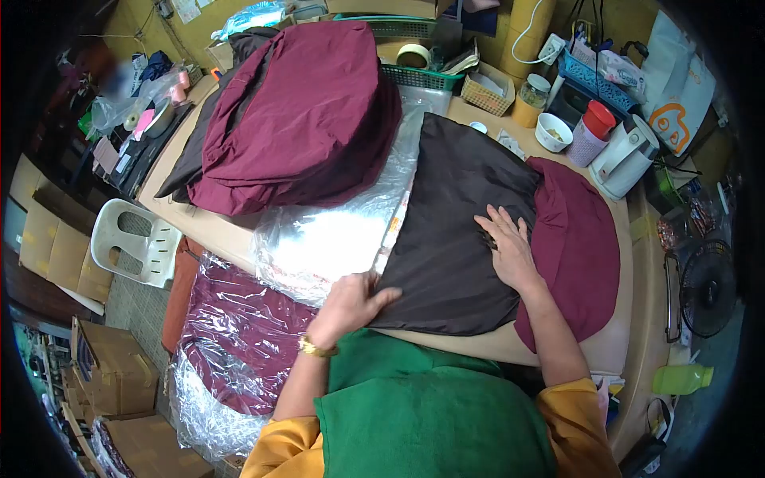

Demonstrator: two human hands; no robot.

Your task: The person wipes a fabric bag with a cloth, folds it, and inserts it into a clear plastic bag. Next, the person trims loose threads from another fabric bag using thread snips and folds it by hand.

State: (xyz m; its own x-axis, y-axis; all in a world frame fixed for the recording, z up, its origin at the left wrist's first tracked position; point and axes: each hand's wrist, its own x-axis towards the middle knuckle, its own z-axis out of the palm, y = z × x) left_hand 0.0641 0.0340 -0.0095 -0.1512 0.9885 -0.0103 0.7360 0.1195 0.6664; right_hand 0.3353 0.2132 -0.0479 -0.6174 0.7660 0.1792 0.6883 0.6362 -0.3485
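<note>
A folded fabric piece lies flat on the table before me, with a black panel [454, 231] and a maroon end [582, 247] on the right. My right hand [510, 248] rests palm down on the black panel, fingers spread. At the panel's lower left edge is my left hand [348, 307]. Its thumb stretches over the black cloth while the other fingers curl downward; what they grip, if anything, is hidden. Clear plastic bags [327, 239] lie just beyond that hand, partly beside the black panel.
A tall maroon-and-black fabric pile [295, 119] stands at the back left. Plastic-wrapped maroon fabric [239, 327] sits low on the left, near a white plastic chair [135, 243]. A kettle [625, 155], a bowl [553, 132] and a green basket [422, 77] line the back.
</note>
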